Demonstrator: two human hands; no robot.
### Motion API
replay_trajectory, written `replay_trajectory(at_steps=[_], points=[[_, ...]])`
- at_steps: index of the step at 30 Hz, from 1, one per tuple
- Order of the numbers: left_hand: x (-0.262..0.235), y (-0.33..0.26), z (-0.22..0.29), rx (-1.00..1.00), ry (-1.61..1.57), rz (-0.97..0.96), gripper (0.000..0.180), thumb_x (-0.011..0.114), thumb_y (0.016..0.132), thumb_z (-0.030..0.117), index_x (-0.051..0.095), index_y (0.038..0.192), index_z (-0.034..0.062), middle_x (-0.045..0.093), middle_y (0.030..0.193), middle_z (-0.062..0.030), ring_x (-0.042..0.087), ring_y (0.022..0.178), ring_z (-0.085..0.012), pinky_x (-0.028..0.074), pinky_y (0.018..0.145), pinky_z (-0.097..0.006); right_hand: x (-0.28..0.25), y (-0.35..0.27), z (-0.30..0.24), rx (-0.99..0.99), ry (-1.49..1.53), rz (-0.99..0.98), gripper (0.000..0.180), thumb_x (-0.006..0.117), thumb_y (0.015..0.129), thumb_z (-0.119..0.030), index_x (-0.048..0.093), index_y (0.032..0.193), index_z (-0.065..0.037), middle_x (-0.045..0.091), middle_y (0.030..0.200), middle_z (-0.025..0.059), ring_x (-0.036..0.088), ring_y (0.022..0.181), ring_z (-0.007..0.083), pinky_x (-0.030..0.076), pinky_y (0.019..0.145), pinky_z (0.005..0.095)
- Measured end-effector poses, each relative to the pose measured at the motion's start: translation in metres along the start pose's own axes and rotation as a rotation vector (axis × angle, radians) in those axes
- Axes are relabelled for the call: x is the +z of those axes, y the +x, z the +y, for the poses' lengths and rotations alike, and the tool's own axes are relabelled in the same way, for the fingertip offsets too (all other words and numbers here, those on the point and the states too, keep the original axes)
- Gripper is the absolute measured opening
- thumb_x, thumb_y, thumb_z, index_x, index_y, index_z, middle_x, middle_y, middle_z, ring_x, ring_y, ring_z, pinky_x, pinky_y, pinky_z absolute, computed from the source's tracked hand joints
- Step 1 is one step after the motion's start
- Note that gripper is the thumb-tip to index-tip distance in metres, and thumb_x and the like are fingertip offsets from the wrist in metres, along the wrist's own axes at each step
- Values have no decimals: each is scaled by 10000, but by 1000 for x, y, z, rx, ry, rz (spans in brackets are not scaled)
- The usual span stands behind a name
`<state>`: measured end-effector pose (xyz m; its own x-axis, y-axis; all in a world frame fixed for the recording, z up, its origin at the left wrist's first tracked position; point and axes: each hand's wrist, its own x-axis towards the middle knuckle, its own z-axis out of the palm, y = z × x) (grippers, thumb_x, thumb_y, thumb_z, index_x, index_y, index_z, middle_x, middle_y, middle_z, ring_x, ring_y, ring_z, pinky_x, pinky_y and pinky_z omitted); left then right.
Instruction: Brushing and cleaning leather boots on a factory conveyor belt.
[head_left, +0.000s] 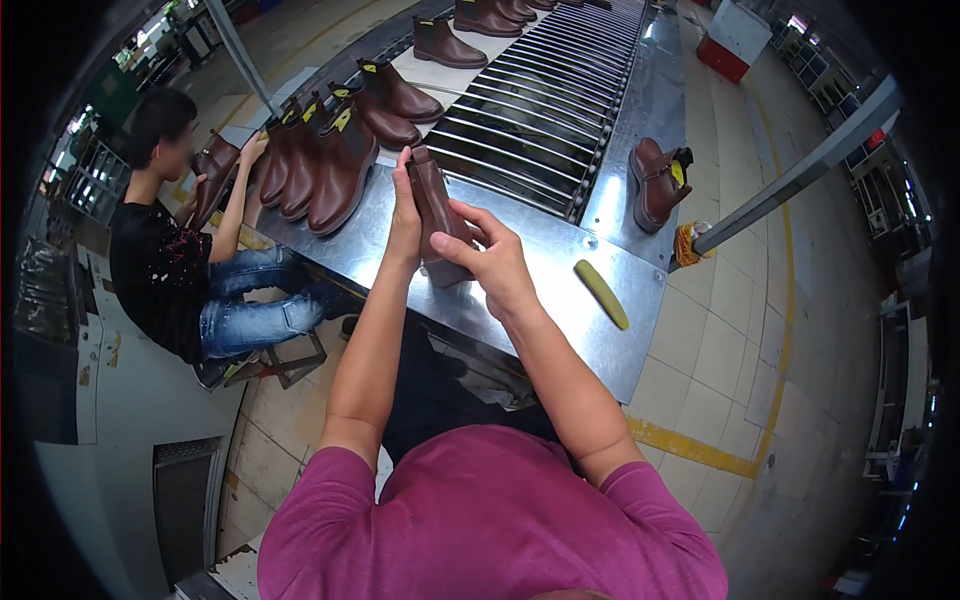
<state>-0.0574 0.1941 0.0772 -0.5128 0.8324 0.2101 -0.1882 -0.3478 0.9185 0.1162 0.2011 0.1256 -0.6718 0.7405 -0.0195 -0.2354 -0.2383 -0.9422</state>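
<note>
A brown leather ankle boot [434,200] is held between my two hands above the near edge of the metal table. My left hand [404,215] lies along the boot's left side with its fingers pointing up. From the right, my right hand [490,255] grips the boot, its thumb and fingers across the leather. The boot's lower end is close to the tabletop; whether it touches, I cannot tell. To the right of my right hand lies a long, olive-green, rounded strip [601,295] on the metal.
Several brown boots [340,175] with yellow tabs stand to the left. A roller conveyor [530,130] runs away from me, with more boots [450,45] beside it. Another boot [657,185] rests at the right edge near a slanted post [800,170]. A seated co-worker [165,230] handles a boot at left.
</note>
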Motion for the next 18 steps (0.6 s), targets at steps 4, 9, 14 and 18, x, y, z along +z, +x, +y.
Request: replay_trajectory(at_steps=[4, 9, 14, 18], points=[[1, 3, -8, -17, 44, -12, 728, 257, 1084, 668, 251, 1631, 189, 536, 1325, -80, 537, 1193, -199, 442, 1039, -336, 4, 6, -10, 53, -20, 159, 578, 926, 778, -317, 635, 1166, -3, 695, 1051, 133, 663, 993, 177, 531, 841, 314], [-1, 3, -23, 340, 331, 54, 710, 254, 1099, 611, 240, 1632, 142, 535, 1292, -88, 546, 1109, -176, 450, 976, -315, 3, 7, -2, 45, -83, 167, 513, 858, 864, -359, 626, 1174, -22, 687, 1081, 119, 660, 1013, 179, 529, 876, 322], [27, -12, -23, 340, 151, -79, 949, 327, 1016, 756, 177, 1648, 64, 531, 1344, -140, 554, 1141, -196, 441, 1001, -322, -39, -7, 66, -540, -380, 164, 430, 718, 987, -235, 610, 1347, -27, 674, 1309, 160, 612, 1268, 280, 442, 1097, 355], [-3, -36, -91, 365, 361, -82, 918, 256, 1047, 709, 197, 1625, -3, 523, 1425, -170, 520, 1272, -300, 367, 1118, -382, -61, -28, 114, -178, -328, 72, 505, 656, 1030, -255, 558, 1469, -26, 615, 1439, 155, 575, 1331, 241, 420, 1117, 342]])
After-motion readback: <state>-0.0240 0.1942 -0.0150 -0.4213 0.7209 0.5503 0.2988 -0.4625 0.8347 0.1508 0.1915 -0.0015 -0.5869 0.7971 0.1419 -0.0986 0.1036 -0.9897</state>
